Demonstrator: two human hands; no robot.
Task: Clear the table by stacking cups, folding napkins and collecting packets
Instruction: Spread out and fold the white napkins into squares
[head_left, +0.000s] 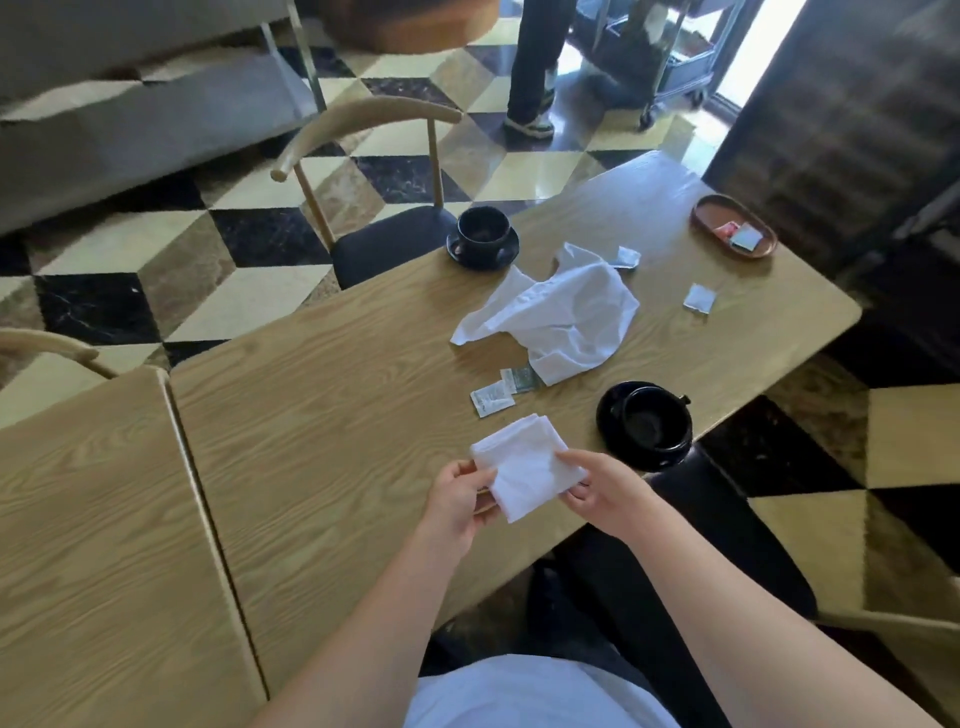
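Observation:
A folded white napkin (522, 465) lies at the near edge of the wooden table (332, 395); my left hand (457, 499) grips its left corner and my right hand (605, 491) pinches its right side. A crumpled white napkin (566, 312) lies further back in the middle. One black cup on a saucer (647, 423) stands just right of my hands, another (483, 234) at the far edge. Loose packets lie at three spots: a pair (498, 392) by the crumpled napkin, one (627, 257) behind it, one (700, 299) to the right.
A brown oval tray (706, 210) holding packets sits at the far right corner. A second table (104, 545) adjoins on the left. Chairs (374, 171) stand along the far side and a black seat (727, 519) under my right arm. A person's legs (535, 67) stand beyond.

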